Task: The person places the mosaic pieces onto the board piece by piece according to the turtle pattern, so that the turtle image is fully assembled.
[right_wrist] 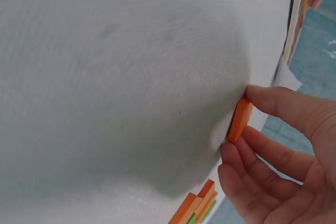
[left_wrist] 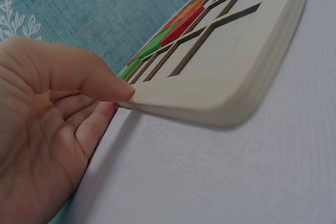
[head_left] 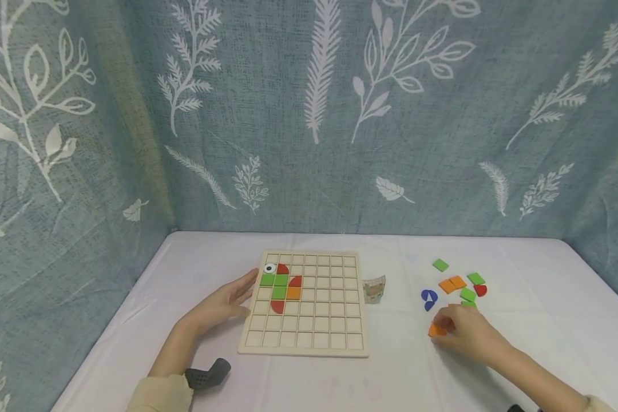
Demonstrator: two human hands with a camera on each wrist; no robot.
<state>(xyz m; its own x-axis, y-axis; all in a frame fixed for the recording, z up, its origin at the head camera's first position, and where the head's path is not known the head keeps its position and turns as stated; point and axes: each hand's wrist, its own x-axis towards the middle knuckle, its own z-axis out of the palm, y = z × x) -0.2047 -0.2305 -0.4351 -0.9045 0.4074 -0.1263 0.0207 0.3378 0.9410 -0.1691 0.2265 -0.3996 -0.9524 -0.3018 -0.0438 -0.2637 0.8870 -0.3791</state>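
Nearest to me, before the lower left corner of the board (head_left: 304,352), there is a dark wrist piece (head_left: 208,375) on my left wrist, just past my pale sleeve (head_left: 161,395). To the right of the board, well apart from it, my right hand (head_left: 466,332) pinches one orange tile (head_left: 436,331) between thumb and fingers, close above the white cloth (head_left: 391,372). My left hand (head_left: 221,306) is at the left edge of the board, and its extended fingers, which are apart from one another, touch the frame. My two hands are far from each other, with the board between them. In the upper left part of the board sit three green squares (head_left: 279,293), three red rounded pieces (head_left: 277,307), one orange square (head_left: 293,293) and a white eye piece (head_left: 270,268). Just beside the right edge of the board lies a small curved picture card (head_left: 374,290). Farther to the right of the board, the blue pieces (head_left: 432,294), two loose orange tiles (head_left: 458,281), a red piece (head_left: 480,290) and some loose green tiles (head_left: 440,265) are scattered. Behind the board hangs a blue-green curtain (head_left: 278,114) with white leaves.
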